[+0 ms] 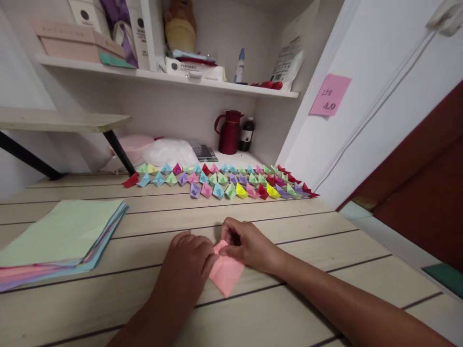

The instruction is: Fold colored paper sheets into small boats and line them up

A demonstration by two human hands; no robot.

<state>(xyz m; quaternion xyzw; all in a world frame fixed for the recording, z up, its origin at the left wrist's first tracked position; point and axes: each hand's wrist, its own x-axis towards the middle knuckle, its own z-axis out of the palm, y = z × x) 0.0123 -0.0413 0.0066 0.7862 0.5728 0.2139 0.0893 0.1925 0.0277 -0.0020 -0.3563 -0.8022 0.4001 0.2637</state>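
Observation:
A pink sheet of folded paper (227,277) lies on the wooden table, one corner pointing towards me. My left hand (191,255) rests along its left edge, fingers curled together at the fold. From the right, my right hand (246,243) pinches the upper part of the paper between thumb and bent fingers. Both hands touch the paper near its top, and the fingertips partly cover the folds there. Beyond them, small folded paper boats (230,191) in many colours stand in rows across the back of the table.
A stack of coloured paper (65,231), pale green on top, lies at the left. Behind the boats stand a dark red jug (230,132), a dark bottle (247,135) and a white plastic bag (170,153). A small raised shelf (65,120) stands at the back left.

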